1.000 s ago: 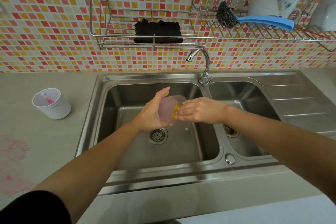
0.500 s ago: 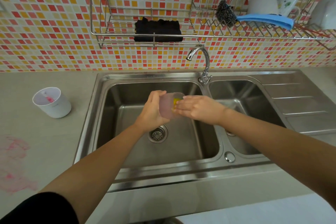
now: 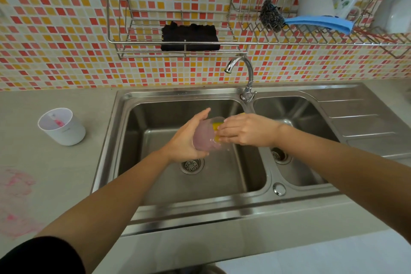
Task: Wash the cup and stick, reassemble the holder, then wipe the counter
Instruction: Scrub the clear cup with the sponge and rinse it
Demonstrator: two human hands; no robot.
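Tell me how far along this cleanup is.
Nothing looks finished. In hand: the left hand holds the translucent cup over the sink while the right hand scrubs inside with a yellow sponge. Left: the white holder on the counter still has a pink-tipped stick, and the pink stain is unwiped.

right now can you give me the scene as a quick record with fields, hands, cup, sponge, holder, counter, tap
left hand: grips the translucent cup over the left sink basin
right hand: presses a yellow sponge into the cup's mouth
cup: tipped on its side, pinkish, off the basin floor
white holder: upright on the counter left of the sink, something pink inside
counter: pink stain at its left edge, not yet wiped
tap: spout over the left basin, no water stream visible
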